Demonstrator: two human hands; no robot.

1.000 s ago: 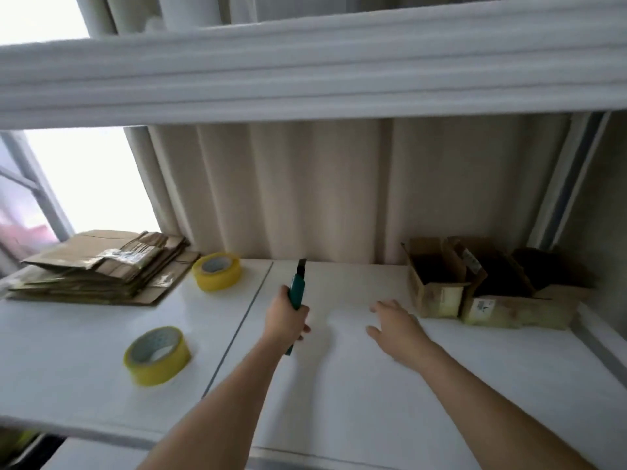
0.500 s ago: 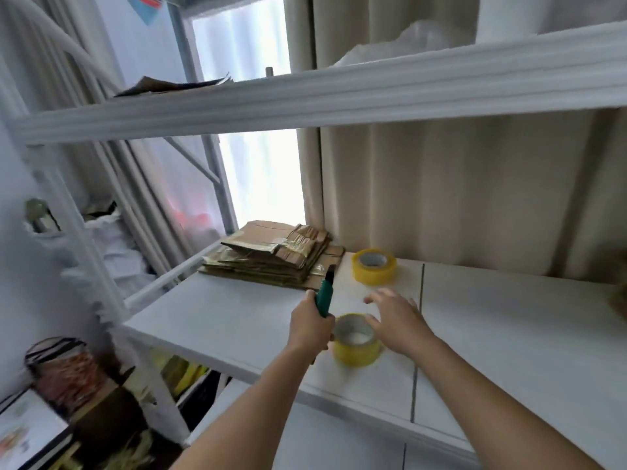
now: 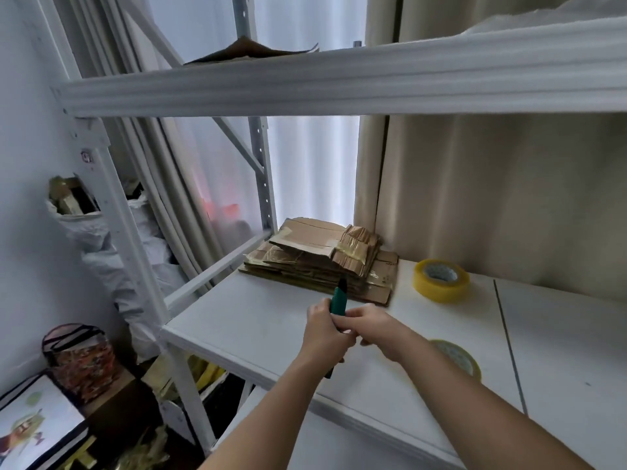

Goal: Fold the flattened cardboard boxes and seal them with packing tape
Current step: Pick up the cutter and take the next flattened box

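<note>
A stack of flattened cardboard boxes (image 3: 322, 262) with old tape on them lies at the back left of the white shelf (image 3: 258, 320). My left hand (image 3: 324, 334) grips a green utility knife (image 3: 338, 301), blade end pointing up, just in front of the stack. My right hand (image 3: 376, 329) meets it from the right, and its fingers touch the knife's handle. One yellow roll of packing tape (image 3: 441, 280) lies flat to the right of the stack. A second yellow roll (image 3: 459, 361) is partly hidden behind my right forearm.
A white upper shelf beam (image 3: 339, 83) crosses overhead, with a cardboard piece (image 3: 251, 50) on top. Shelf uprights (image 3: 135, 266) stand at the left. Bags, a basket (image 3: 79, 361) and clutter fill the floor at left. Beige curtains hang behind the shelf.
The view has swung left toward the cardboard stack. My right hand has come over from the near tape roll to the knife held in my left hand.
</note>
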